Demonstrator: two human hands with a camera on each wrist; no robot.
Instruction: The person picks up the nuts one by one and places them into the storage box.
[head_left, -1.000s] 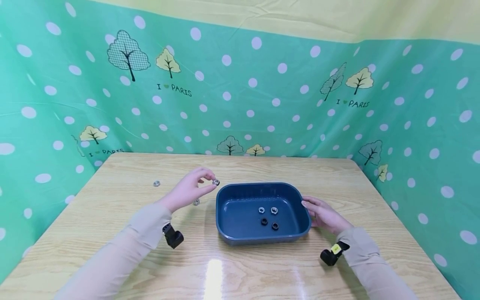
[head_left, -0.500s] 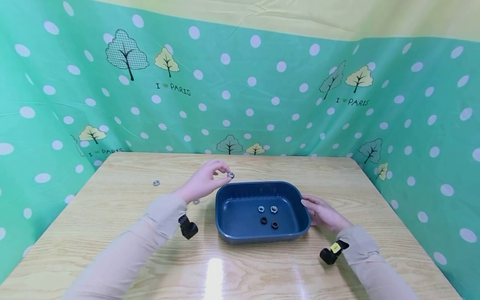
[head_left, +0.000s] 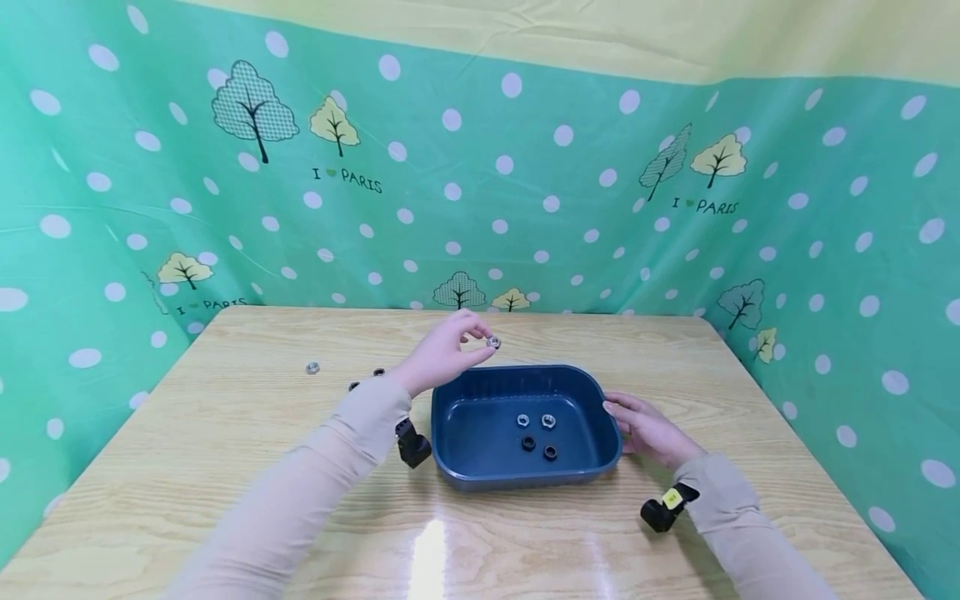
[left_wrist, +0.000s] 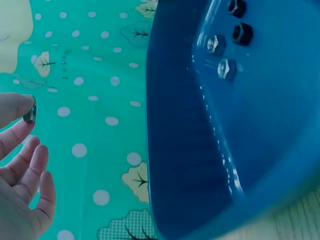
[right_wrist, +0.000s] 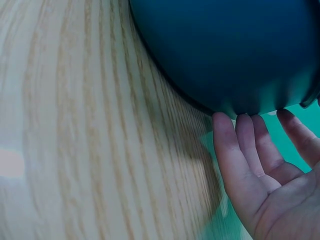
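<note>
Between thumb and forefinger, my left hand (head_left: 442,350) pinches a metal hex nut (head_left: 493,342), raised just behind the far rim of a dark blue tray (head_left: 491,481). The left wrist view shows that nut (left_wrist: 33,111) edge-on, the other fingers loosely spread. Inside the tray lie two silver nuts (head_left: 548,422) and two black nuts (head_left: 551,452). My right hand (head_left: 651,429) rests at the tray's right end. In the right wrist view its nearly straight fingers (right_wrist: 232,150) touch the tray's outer wall (right_wrist: 225,55) with their tips.
On the wooden table (head_left: 225,433) a silver nut (head_left: 312,367) lies at the left. Two black nuts (head_left: 378,372) sit partly behind my left forearm. A green dotted curtain (head_left: 480,208) hangs behind the table.
My left hand has moved right and away from me with the nut, from beside the tray's left end to behind its far rim. The right hand and tray have stayed put.
</note>
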